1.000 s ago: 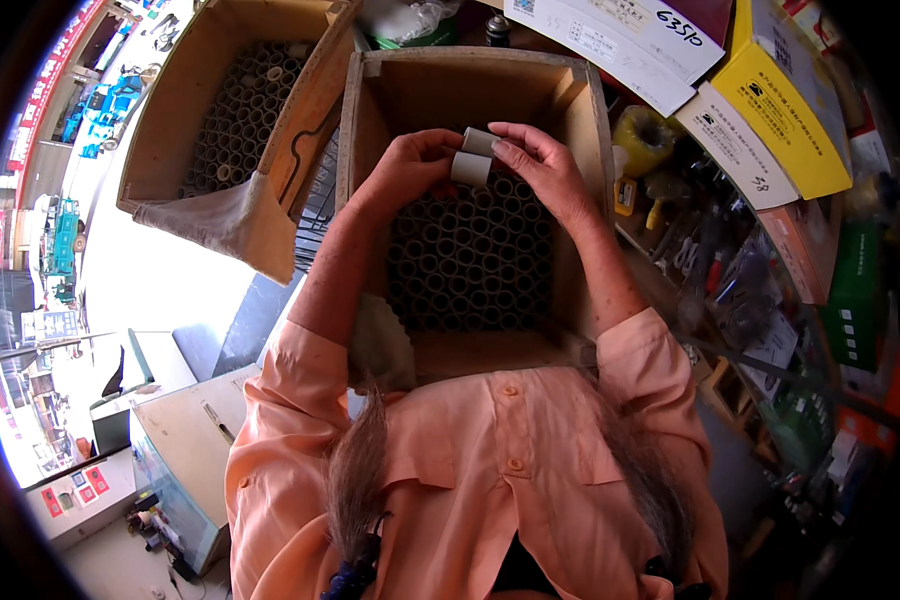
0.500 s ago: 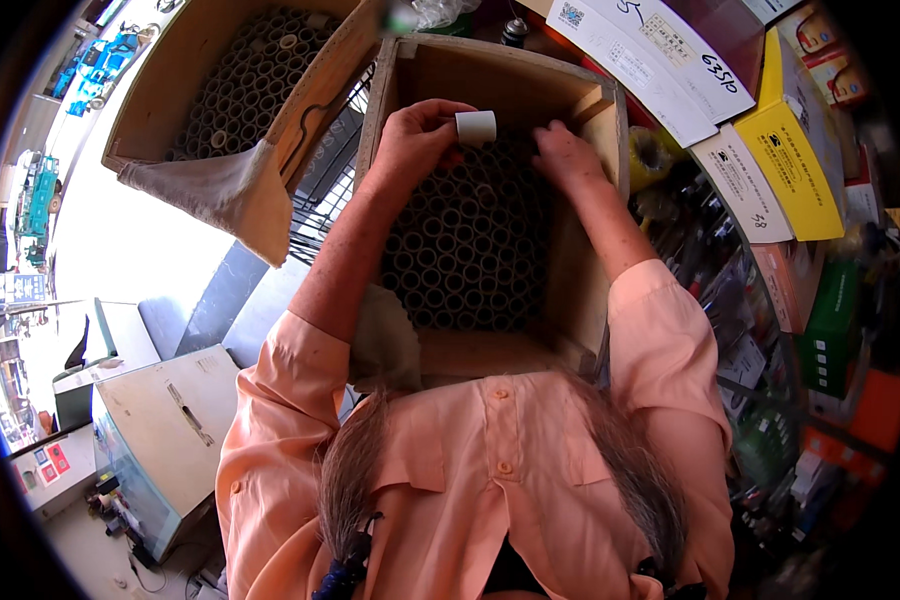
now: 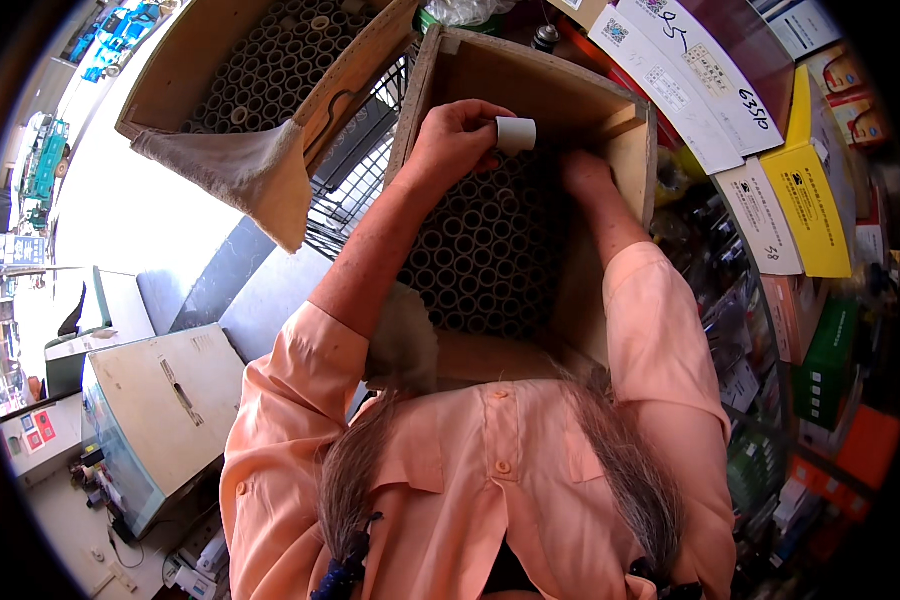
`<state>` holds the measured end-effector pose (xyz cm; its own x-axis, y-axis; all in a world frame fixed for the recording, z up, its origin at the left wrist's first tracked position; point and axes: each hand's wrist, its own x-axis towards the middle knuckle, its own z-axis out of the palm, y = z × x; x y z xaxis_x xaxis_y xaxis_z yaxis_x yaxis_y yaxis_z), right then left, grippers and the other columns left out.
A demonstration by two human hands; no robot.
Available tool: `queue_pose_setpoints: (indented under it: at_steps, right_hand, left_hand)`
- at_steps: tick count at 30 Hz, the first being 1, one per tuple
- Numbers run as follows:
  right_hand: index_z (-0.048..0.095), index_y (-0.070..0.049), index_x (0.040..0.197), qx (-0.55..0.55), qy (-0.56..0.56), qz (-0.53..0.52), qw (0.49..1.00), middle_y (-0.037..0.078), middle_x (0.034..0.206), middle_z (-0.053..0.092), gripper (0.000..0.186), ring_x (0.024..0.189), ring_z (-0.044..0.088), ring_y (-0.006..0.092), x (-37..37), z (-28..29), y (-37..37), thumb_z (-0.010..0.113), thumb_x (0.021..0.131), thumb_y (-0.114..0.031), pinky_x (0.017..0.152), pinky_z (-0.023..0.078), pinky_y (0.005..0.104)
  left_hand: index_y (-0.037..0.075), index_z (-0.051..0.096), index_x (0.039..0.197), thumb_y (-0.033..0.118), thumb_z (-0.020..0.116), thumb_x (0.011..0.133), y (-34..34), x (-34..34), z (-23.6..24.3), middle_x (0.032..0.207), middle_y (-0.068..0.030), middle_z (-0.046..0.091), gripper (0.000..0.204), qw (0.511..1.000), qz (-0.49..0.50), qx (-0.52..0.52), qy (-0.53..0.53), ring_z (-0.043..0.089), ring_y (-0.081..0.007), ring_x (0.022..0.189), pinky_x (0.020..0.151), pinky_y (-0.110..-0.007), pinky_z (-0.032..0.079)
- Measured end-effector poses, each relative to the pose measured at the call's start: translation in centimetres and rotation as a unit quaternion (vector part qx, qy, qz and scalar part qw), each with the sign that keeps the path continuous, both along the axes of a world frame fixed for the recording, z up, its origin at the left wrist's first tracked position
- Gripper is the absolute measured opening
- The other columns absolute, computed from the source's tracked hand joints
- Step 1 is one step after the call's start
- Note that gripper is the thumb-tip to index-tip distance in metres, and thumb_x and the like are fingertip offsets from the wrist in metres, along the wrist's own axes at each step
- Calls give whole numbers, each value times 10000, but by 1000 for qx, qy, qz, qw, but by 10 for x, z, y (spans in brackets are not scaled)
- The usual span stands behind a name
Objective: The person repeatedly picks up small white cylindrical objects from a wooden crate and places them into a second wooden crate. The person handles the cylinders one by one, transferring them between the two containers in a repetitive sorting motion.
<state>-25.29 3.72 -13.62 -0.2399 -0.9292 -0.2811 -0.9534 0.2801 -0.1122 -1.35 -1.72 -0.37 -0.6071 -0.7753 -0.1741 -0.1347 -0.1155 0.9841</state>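
Where the wooden box (image 3: 638,165) comes nearest the peach shirt (image 3: 470,450), a pale cloth (image 3: 403,340) covers its left corner. Inside, grey tubes (image 3: 478,262) stand packed on end. Above them the left hand (image 3: 458,138) pinches a short white tube (image 3: 516,135); the right hand (image 3: 587,175) dips in along the right wall, its fingers lost in shadow, so I cannot tell whether it grasps anything. Off to the right, a green box (image 3: 825,365) carries small white print, a yellow carton (image 3: 818,205) black lettering and an emblem, and a white carton (image 3: 685,90) a square code, printed panels and bold handwritten figures. Leftward, another cloth (image 3: 240,175) drapes over a second wooden box (image 3: 160,90).
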Motion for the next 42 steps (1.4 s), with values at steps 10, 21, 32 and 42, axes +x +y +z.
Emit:
queue_pose_setpoints:
  at_steps: [10, 21, 32, 42]
  right_hand:
    - [620, -45, 1120, -168, -515, -105, 834, 73, 987, 657, 336, 891, 623, 156, 15, 70, 7, 584, 886, -283, 786, 480, 266]
    - [577, -80, 1202, -156, -666, -52, 728, 6, 1050, 613, 380, 935, 580, 95, 54, 119, 33, 623, 881, -277, 824, 484, 242]
    - [611, -39, 1083, -245, -618, -92, 741, 35, 996, 619, 300, 896, 592, 124, 27, 104, 18, 680, 830, -186, 792, 505, 258]
    - [656, -102, 1019, -16, 107, -1, 994, 164, 1105, 590, 247, 935, 630, 335, 16, 41, -20, 523, 811, -101, 737, 532, 441]
  left_hand:
    - [48, 652, 1029, 106, 581, 883, -2, -3, -5, 808, -26, 656, 172, 1000, 18, -22, -7, 580, -53, 595, 523, -179, 470]
    - [22, 663, 997, 99, 608, 848, 3, -4, -9, 762, -24, 635, 176, 984, 22, -151, -88, 586, -68, 601, 539, -195, 489]
    - [29, 660, 1013, 136, 619, 868, 0, -4, -11, 808, -35, 653, 185, 990, 58, -120, -40, 586, -69, 624, 554, -204, 495]
    - [55, 671, 1021, 145, 617, 861, 1, -5, -8, 817, -29, 652, 192, 987, 43, -138, -68, 586, -69, 634, 581, -212, 502]
